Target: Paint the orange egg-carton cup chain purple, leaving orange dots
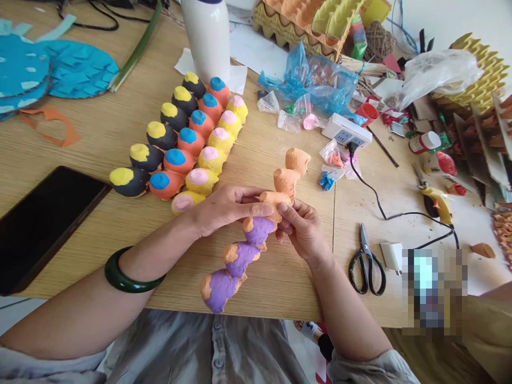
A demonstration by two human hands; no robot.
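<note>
An egg-carton strip (240, 258) covered in orange, with purple on its nearer cups, is held slantwise over the table's front part. My left hand (224, 208) grips its middle from the left, thumb laid along a cup. From the right, my right hand (304, 229) pinches the same part between thumb and fingers. The farther cups show plain orange. Beyond my left hand lie three finished-looking rows of cups: a black row with yellow tops (162, 134), an orange row with blue tops (191, 142) and a yellow row with pink tops (210, 159).
A phone (48, 224) lies at left, scissors (366, 261) and a yellow glue gun (438, 202) at right. A power strip (346, 130) trails a black cord. Behind stand a white bottle (208, 42) and stacked egg trays (300, 24). Another person's clothed leg (452, 352) shows at lower right.
</note>
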